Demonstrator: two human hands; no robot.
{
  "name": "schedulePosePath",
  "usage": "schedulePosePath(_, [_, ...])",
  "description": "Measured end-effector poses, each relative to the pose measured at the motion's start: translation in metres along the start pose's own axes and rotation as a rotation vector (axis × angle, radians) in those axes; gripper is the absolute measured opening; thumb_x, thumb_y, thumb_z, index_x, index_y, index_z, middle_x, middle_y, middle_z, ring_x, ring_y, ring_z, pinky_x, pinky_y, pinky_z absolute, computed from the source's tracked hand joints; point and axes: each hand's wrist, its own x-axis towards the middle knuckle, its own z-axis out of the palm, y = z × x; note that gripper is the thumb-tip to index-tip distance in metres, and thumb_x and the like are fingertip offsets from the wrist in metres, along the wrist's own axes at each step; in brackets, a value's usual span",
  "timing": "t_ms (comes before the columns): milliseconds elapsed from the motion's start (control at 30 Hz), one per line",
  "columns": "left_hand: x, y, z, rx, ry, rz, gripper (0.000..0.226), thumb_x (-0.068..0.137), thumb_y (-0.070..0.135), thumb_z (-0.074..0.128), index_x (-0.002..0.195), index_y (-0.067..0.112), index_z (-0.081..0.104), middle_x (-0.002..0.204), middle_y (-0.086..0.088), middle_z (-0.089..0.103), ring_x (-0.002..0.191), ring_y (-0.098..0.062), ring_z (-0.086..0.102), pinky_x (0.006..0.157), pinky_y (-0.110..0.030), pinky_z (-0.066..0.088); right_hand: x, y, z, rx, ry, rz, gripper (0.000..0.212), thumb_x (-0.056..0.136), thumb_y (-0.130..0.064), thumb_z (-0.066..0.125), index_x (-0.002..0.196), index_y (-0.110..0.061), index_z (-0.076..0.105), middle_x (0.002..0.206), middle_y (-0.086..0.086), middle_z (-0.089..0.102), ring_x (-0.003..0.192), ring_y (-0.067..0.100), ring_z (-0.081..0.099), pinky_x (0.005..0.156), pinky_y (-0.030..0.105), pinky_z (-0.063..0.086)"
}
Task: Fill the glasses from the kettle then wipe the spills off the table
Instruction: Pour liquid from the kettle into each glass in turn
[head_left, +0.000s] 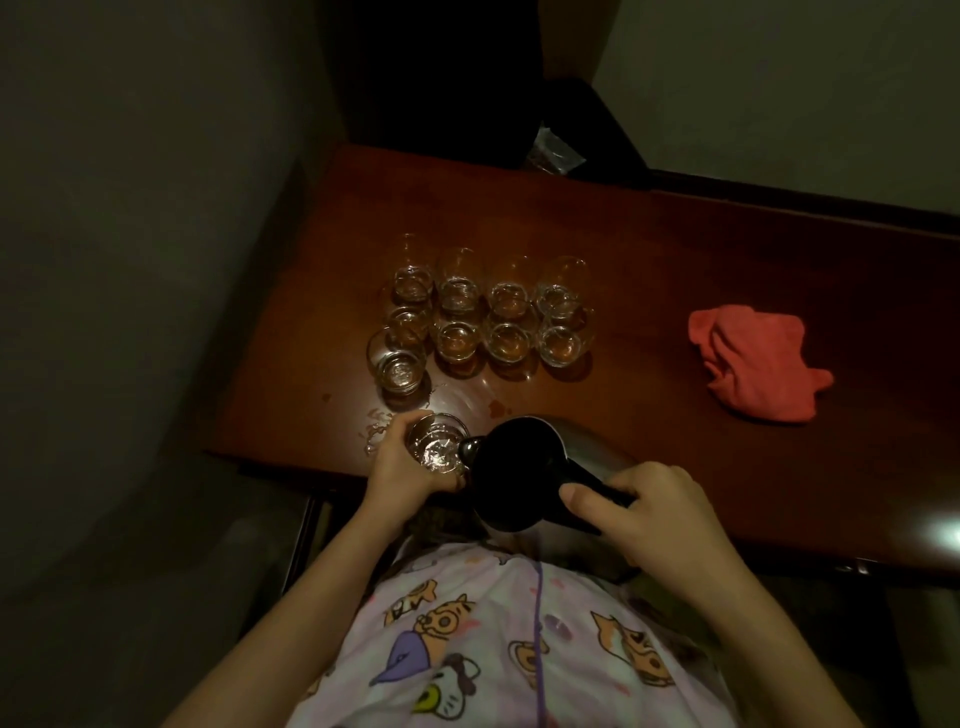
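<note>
My left hand (402, 465) grips a clear glass (438, 448) at the near left edge of the dark wooden table (675, 270). My right hand (644, 512) holds the black handle of a dark kettle (519, 470), tilted left with its spout at the glass rim. Water glints inside the held glass. Several more clear glasses (485, 312) stand in two rows further back; one larger glass (397, 358) sits at the rows' near left end. Small spills (376, 423) shine on the wood left of the held glass. A red cloth (753, 369) lies crumpled on the right.
A wall runs close along the table's left side. Dark objects and a crinkled plastic bag (553, 150) sit at the table's far edge. A bright reflection (943, 535) shows at the near right edge. My patterned clothing fills the bottom of the view.
</note>
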Motion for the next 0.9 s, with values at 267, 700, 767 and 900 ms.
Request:
schedulePosePath(267, [0.001,0.002,0.000,-0.008,-0.006,-0.016,0.085,0.050,-0.010,0.082,0.123,0.017,0.048,0.106,0.006,0.050,0.087,-0.001,0.047,0.063,-0.012,0.036,0.003,0.000,0.000,0.013,-0.002,-0.008,0.057,0.077,-0.054,0.060,0.054,-0.001,0.060,0.039,-0.001,0.041,0.035,0.012,0.036,0.044,0.030,0.026])
schedulePosePath(700, [0.006,0.004,-0.004,-0.045,-0.005,-0.012,0.082,0.051,-0.011,0.081,0.120,0.020,0.048,0.103,0.008,0.052,0.094,-0.008,0.052,0.064,-0.015,0.041,0.012,0.023,0.007,0.131,0.113,-0.084,0.058,0.080,-0.045,0.066,0.045,-0.002,0.048,0.038,-0.001,0.036,0.036,0.013,0.033,0.047,0.033,0.023])
schedulePosePath(767, [0.009,0.003,-0.005,-0.054,0.006,-0.021,0.084,0.050,-0.009,0.083,0.120,0.021,0.049,0.109,0.004,0.053,0.099,-0.013,0.052,0.067,-0.019,0.043,0.014,0.025,0.012,0.181,0.147,-0.090,0.063,0.074,-0.056,0.060,0.045,-0.001,0.048,0.037,0.002,0.036,0.036,0.015,0.034,0.046,0.035,0.022])
schedulePosePath(900, [0.013,-0.001,-0.005,-0.059,0.012,-0.034,0.084,0.049,-0.008,0.083,0.120,0.023,0.049,0.114,0.002,0.053,0.105,-0.017,0.051,0.077,-0.026,0.045,0.017,0.027,0.024,0.298,0.224,-0.053,0.066,0.068,-0.063,0.050,0.043,-0.001,0.047,0.038,0.017,0.043,0.038,0.034,0.040,0.044,0.047,0.033])
